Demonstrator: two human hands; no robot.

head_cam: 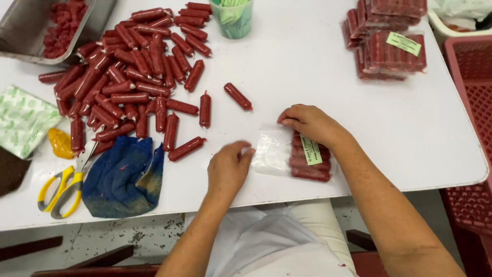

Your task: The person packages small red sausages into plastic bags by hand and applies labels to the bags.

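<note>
At the far left edge of the white worktop (318,72) sits a metal tray (20,31) with red bits heaped in it. Below it lies a folded green-and-white patterned cloth (20,120), with a small yellow lump (60,143) just beside it. Scissors (64,182) with yellow handles lie near the front edge, their blades pointing up toward the sausages, and a crumpled blue rag (125,177) rests just to the right of them.

A big loose pile of short red sausages (128,72) spreads over the left half of the worktop, with a few strays lying apart at its right fringe. A green plastic cup (233,18) stands at the back edge.

The left hand (228,169) rests knuckles up on the worktop, its fingers curled and touching the open, empty end of a clear plastic bag (279,151). The bag lies flat near the front edge, between the 2 hands. Its right end holds about 4 red sausages stacked side by side under a small green label (310,150). The right hand (310,123) comes over the top of the bag, fingertips pressed down on its upper edge.

Further right, at the back, sealed packs of sausages (389,46) lie stacked, 1 showing a green label. A red plastic crate (471,77) stands beyond the worktop's right edge.
</note>
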